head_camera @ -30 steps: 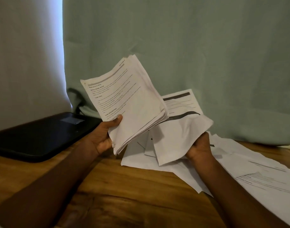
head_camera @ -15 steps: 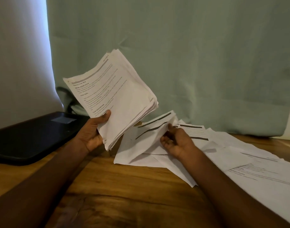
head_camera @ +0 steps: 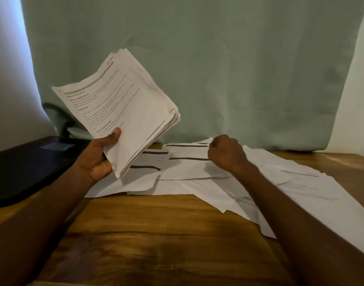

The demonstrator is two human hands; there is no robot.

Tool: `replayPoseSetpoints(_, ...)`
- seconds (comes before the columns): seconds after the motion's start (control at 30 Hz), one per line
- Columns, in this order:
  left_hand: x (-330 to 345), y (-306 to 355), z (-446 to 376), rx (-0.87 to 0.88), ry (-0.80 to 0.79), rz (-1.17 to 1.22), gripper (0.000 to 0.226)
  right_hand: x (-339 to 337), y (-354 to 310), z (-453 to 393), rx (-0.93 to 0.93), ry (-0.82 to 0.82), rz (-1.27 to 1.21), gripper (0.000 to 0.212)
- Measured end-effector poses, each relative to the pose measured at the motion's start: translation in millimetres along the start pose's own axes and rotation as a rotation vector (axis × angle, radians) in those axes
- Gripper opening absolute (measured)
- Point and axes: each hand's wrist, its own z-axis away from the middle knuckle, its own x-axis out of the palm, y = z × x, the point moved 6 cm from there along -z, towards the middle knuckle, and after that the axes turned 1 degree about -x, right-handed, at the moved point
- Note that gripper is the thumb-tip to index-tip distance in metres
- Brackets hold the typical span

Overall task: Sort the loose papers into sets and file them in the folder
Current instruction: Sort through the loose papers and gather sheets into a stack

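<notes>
The left hand (head_camera: pixel 98 155) has its grip clamped on a thick stack of papers (head_camera: pixel 125 112): the thumb lies across the printed top sheet near its lower edge and the fingers curl underneath. The stack is held up off the desk (head_camera: pixel 156 234), tilted, with its far corner raised toward the curtain (head_camera: pixel 218 69) and its loose edges fanning slightly at the right side. Printed headings and lines of text show on the top sheet, too small to read with confidence.

The right hand (head_camera: pixel 226 155) reaches over the loose papers (head_camera: pixel 193 172) spread on the desk, knuckles toward the camera and fingers curled under. Whether that grip pinches a sheet or is closed on nothing cannot be told, since the fingertips are hidden behind the hand.

The loose papers lie overlapping in a flat, untidy layer from below the held stack across to the desk's right edge, several showing dark header bars. A black folder (head_camera: pixel 30 166) lies flat on the desk to the left, just beside the left forearm and apart from the loose papers. The green curtain hangs behind the wooden desk.
</notes>
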Motion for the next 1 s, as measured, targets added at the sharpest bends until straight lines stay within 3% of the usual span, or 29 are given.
replayPoseSetpoints(0.13, 4, -10, -2, -0.022, -0.002, -0.044, 0.052, 12, 49, 3, 0.036, -0.238, 0.331, 0.065)
replayPoseSetpoints(0.27, 15, -23, -2, -0.027, 0.045, -0.053, 0.051, 39, 60, 22, -0.118, -0.394, 0.319, 0.069)
replayPoseSetpoints(0.43, 40, -38, -11, -0.053, 0.052, -0.013, 0.051, 44, 22, 33, -0.28, -0.471, 0.0, 0.045)
replayPoseSetpoints(0.53, 65, -46, -27, -0.067, 0.039, -0.01, 0.052, 24, 21, 24, -0.279, -0.294, -0.143, 0.032)
replayPoseSetpoints(0.63, 94, -59, -43, -0.076, 0.063, 0.046, 0.048, 7, 50, 14, -0.143, -0.116, -0.019, 0.033)
replayPoseSetpoints(0.77, 108, -89, -62, -0.154, 0.175, 0.119, 0.029, 21, 70, 16, -0.141, -0.29, 0.134, 0.03)
replayPoseSetpoints(0.87, 102, -105, -73, -0.205, 0.248, 0.103, 0.02, 18, 63, 10, -0.185, -0.254, 0.115, 0.014)
replayPoseSetpoints(1.0, 72, -95, -78, -0.149, 0.301, 0.065, 0.039, 15, 53, 7, -0.257, -0.28, 0.081, 0.006)
